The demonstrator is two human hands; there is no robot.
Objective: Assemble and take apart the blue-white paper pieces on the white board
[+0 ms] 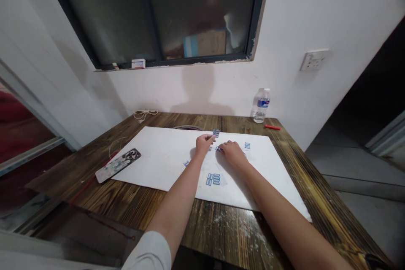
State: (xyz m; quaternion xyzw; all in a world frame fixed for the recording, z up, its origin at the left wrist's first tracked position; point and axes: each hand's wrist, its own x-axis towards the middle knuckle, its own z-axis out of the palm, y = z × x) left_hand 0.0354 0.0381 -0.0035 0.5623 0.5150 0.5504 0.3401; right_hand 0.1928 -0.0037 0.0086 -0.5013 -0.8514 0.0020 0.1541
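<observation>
A capped, clear bottle (261, 107) with a blue label stands at the back right of the bench (136, 202), its fill hard to tell; the left hand's (204, 143) grip is pinched on a small, blue-barred piece (216, 132) near the white board's (171, 147) far edge. The right hand (233, 152) rests at another bluish piece (218, 149), whether clamped I cannot tell.

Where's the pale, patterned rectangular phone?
Head view, left: the phone lies across the left edge of the white rectangular sheet, near its near-left corner, partly over the brown wooden table.
</observation>
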